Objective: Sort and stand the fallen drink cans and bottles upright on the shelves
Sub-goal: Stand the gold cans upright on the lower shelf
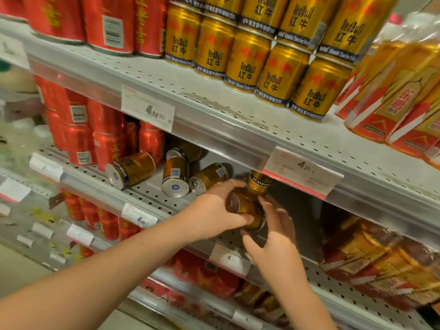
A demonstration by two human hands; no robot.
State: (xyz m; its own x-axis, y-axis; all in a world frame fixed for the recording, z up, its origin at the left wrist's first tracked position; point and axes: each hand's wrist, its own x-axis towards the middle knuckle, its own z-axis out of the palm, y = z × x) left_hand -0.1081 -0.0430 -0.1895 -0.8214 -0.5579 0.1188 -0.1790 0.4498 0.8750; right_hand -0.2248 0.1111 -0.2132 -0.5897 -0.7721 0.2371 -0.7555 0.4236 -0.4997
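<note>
On the middle shelf (142, 194) several gold Red Bull cans lie on their sides: one at the left (131, 170), one with its base toward me (175, 176), one behind it (188, 151), one further right (209, 177). My left hand (214, 210) grips a tilted gold can (247, 211) near the shelf's front edge. My right hand (276, 234) touches the same can from the right with fingers spread. Another gold can (258, 183) stands just behind it, partly hidden under the upper shelf.
The upper shelf (214, 108) carries upright gold Red Bull cans (250, 60) and red cans (107, 22). Red cans (104, 134) stand at the left of the middle shelf. Packaged orange drink multipacks (392, 96) sit at the right. Price tags (302, 172) hang on the shelf rails.
</note>
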